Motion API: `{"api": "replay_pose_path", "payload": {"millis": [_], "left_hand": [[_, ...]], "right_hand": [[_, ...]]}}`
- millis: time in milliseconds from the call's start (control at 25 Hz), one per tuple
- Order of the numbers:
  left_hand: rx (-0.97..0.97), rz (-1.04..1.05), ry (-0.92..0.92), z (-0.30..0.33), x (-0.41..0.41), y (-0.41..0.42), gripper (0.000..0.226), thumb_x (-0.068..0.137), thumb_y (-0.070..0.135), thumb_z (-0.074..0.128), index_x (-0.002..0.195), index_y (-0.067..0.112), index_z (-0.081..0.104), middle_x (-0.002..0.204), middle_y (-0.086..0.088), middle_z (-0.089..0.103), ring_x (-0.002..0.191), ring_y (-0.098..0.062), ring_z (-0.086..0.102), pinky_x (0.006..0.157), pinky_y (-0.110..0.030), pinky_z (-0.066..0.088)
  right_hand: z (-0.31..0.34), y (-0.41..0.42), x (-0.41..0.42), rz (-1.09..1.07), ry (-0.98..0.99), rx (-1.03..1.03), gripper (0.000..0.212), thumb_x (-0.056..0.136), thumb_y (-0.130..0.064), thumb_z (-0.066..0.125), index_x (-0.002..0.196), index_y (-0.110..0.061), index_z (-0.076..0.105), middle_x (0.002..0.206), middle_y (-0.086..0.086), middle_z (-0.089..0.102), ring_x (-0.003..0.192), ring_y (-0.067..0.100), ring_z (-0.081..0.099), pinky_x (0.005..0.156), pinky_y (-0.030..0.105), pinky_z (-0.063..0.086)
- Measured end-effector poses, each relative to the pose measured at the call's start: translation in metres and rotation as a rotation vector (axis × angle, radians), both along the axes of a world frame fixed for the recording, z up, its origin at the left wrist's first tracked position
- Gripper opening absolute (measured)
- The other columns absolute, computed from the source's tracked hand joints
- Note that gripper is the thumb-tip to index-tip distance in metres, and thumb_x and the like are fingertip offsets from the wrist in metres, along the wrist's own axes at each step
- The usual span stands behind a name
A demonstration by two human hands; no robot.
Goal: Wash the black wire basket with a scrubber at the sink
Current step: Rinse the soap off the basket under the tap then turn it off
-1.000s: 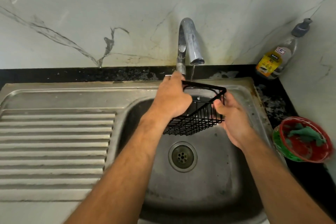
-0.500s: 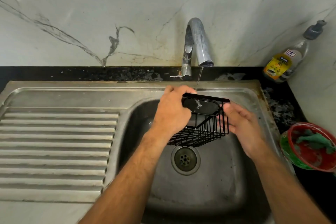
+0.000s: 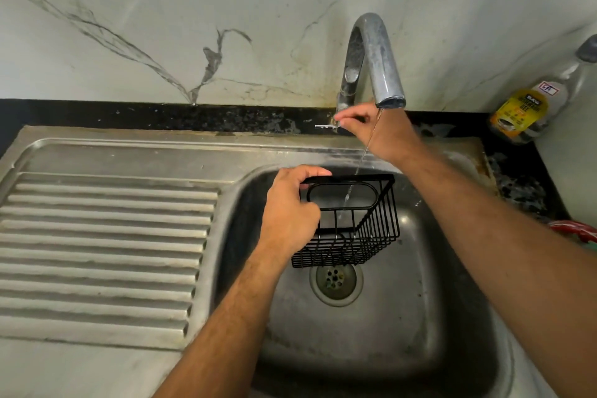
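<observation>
Black wire basket (image 3: 350,226) hangs over the steel sink (image 3: 371,317) bowl, just above the drain (image 3: 336,278) — nothing in it but a thin stream of water from the tap (image 3: 374,61) running through. The left hand (image 3: 290,213) has its fingers clamped on the basket's rim. Right hand (image 3: 374,132) is up at the tap lever (image 3: 324,126), fingers pinched on it. A dish soap bottle (image 3: 523,110) sits on the tabletop — far right.

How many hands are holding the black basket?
1. The left hand grips the black wire basket at its left end, over the sink. The right hand is up at the tap handle, not on the basket.
</observation>
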State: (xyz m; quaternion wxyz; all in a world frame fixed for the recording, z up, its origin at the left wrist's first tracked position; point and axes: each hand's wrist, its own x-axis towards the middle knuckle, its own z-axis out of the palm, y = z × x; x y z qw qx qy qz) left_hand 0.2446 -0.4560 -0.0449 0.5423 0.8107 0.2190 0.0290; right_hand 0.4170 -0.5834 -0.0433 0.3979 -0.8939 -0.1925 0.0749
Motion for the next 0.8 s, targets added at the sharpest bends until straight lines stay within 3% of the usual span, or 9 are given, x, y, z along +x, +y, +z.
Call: {"api": "replay_pose_path", "payload": {"millis": [80,160,240,360,440,520,640,720,800], "left_hand": [[-0.007,0.005,-0.006,-0.002,-0.001,-0.002,0.074,0.070,-0.020,0.042,0.106,0.039,0.069,0.118,0.013,0.057,0.103,0.012,0.055,0.087,-0.006,0.046],[-0.013,0.000,-0.010,-0.004,-0.002,-0.003,0.073,0.071,-0.019,0.043,0.106,0.040,0.069,0.118,0.013,0.056,0.103,0.008,0.056,0.085,-0.013,0.050],[-0.019,-0.013,-0.017,-0.005,-0.003,-0.004,0.073,0.071,-0.018,0.043,0.106,0.041,0.069,0.118,0.012,0.056,0.102,0.007,0.057,0.081,-0.015,0.051],[-0.015,0.004,-0.013,-0.010,-0.002,-0.001,0.074,0.070,-0.019,0.043,0.104,0.041,0.068,0.118,0.012,0.057,0.103,0.008,0.057,0.079,-0.007,0.046],[-0.018,0.040,-0.002,-0.014,-0.001,0.001,0.073,0.071,-0.019,0.044,0.104,0.042,0.067,0.119,0.013,0.059,0.106,0.006,0.057,0.084,-0.005,0.044],[-0.038,0.055,0.000,-0.018,-0.003,0.002,0.071,0.072,-0.018,0.047,0.104,0.042,0.068,0.119,0.012,0.059,0.108,0.001,0.059,0.090,-0.013,0.048],[-0.066,0.037,-0.012,-0.021,-0.005,0.003,0.070,0.071,-0.017,0.047,0.104,0.040,0.070,0.119,0.010,0.061,0.107,-0.002,0.061,0.096,-0.026,0.054],[-0.087,0.019,-0.016,-0.025,-0.004,0.006,0.070,0.066,-0.011,0.044,0.101,0.043,0.070,0.118,0.008,0.064,0.106,-0.004,0.063,0.093,-0.031,0.056],[-0.099,0.006,-0.010,-0.028,-0.002,0.011,0.070,0.056,0.000,0.040,0.100,0.046,0.071,0.117,0.005,0.067,0.104,-0.008,0.066,0.090,-0.034,0.058]], "right_hand": [[-0.005,0.010,0.021,0.120,-0.037,-0.095,0.018,0.091,-0.033,0.071,0.108,-0.029,0.077,0.082,-0.029,0.056,0.072,-0.018,0.053,0.080,0.011,0.046],[-0.009,0.017,0.034,0.219,-0.070,-0.199,0.019,0.092,-0.034,0.069,0.109,-0.029,0.077,0.078,-0.029,0.056,0.072,-0.012,0.055,0.087,0.024,0.052],[-0.014,0.024,0.039,0.253,-0.063,-0.316,0.020,0.095,-0.033,0.065,0.111,-0.030,0.076,0.093,-0.016,0.069,0.085,0.000,0.061,0.095,0.033,0.052],[-0.018,0.035,0.033,0.195,-0.092,-0.460,0.025,0.097,-0.025,0.057,0.115,-0.030,0.074,0.109,-0.005,0.071,0.099,0.018,0.064,0.098,0.033,0.050],[-0.017,0.032,0.026,0.127,-0.012,-0.282,0.024,0.099,-0.020,0.058,0.115,-0.024,0.074,0.102,-0.011,0.070,0.094,0.008,0.063,0.096,0.027,0.050],[-0.016,0.019,0.017,0.055,0.147,0.031,0.022,0.099,-0.017,0.060,0.117,-0.019,0.073,0.100,-0.010,0.073,0.085,-0.004,0.062,0.091,0.020,0.050],[-0.016,0.004,-0.007,-0.077,0.326,0.359,0.020,0.101,-0.019,0.058,0.109,-0.028,0.073,0.085,-0.009,0.067,0.054,-0.002,0.048,0.065,0.026,0.047],[-0.011,-0.001,-0.024,-0.121,0.406,0.410,0.027,0.103,-0.020,0.054,0.115,-0.039,0.068,0.077,-0.003,0.061,0.056,0.006,0.047,0.058,0.028,0.048],[-0.011,-0.011,-0.039,-0.128,0.416,0.359,0.035,0.104,-0.025,0.051,0.132,-0.046,0.058,0.084,-0.002,0.066,0.070,0.008,0.057,0.069,0.028,0.053]]}}
